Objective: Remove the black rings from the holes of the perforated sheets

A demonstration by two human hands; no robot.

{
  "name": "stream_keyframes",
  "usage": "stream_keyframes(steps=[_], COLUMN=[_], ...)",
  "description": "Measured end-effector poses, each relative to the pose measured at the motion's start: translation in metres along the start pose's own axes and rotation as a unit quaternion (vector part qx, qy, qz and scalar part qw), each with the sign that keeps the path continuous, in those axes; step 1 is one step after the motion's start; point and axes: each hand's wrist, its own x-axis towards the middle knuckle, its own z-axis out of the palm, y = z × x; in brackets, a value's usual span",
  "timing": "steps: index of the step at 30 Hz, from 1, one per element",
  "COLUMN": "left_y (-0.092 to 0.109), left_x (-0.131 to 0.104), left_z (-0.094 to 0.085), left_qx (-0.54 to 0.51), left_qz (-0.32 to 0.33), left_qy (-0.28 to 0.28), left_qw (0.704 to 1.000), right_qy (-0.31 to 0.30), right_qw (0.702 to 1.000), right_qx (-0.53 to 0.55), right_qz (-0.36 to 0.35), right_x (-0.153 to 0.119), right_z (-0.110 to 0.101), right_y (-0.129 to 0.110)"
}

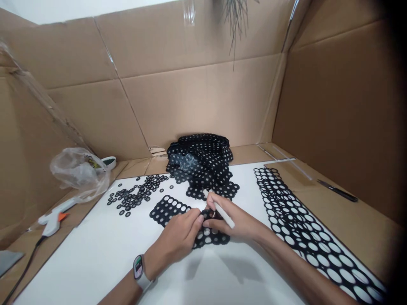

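Observation:
A black sheet of joined rings [168,212] lies on the white board [95,258], partly under my hands. My left hand [182,231], with a watch [139,267] on the wrist, pinches the sheet at its middle. Right beside it, my right hand [227,214] holds a white pen-like tool [225,215] between its fingers, and its fingertips meet the black rings. What lies under the fingertips is hidden. Just beyond my hands is a heaped black dotted mesh [203,163].
Loose black rings [136,195] are scattered at the left. A long ring mesh [299,220] runs down the right. Outside the board are a glue gun [52,220], a plastic bag [76,171], a small white tub [109,162] and black scissors [338,191]. Cardboard walls [197,97] surround the board.

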Motion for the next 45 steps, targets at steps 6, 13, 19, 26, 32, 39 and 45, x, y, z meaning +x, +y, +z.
stream_keyframes(steps=[6,13,19,26,32,39,45], left_y=[-0.008,-0.023,-0.071,-0.084,-0.002,0.041,0.03], left_x=[-0.006,0.004,-0.002,-0.014,0.004,0.01,0.01], left_z=[0.0,-0.009,-0.064,-0.096,-0.03,0.008,0.014], left_qx=[-0.185,-0.158,-0.045,0.154,0.07,0.174,0.171], left_qz=[-0.059,-0.085,-0.162,-0.206,-0.101,-0.017,0.038], left_qy=[0.042,0.121,0.301,0.314,0.187,0.003,-0.059], left_qw=[0.98,0.976,0.939,0.914,0.975,0.985,0.983], right_qy=[-0.002,0.034,0.048,0.002,0.032,0.096,0.098], right_qw=[0.999,0.994,0.992,0.99,0.987,0.994,0.995], right_qx=[0.043,0.094,0.1,0.085,0.127,0.043,0.006], right_qz=[-0.004,0.034,0.066,0.112,0.095,0.017,-0.009], right_x=[-0.003,0.001,0.003,0.002,-0.001,-0.032,-0.058], right_z=[0.0,0.002,-0.004,-0.016,-0.012,0.002,0.007], right_y=[-0.005,-0.002,0.004,0.011,-0.005,-0.013,0.001])
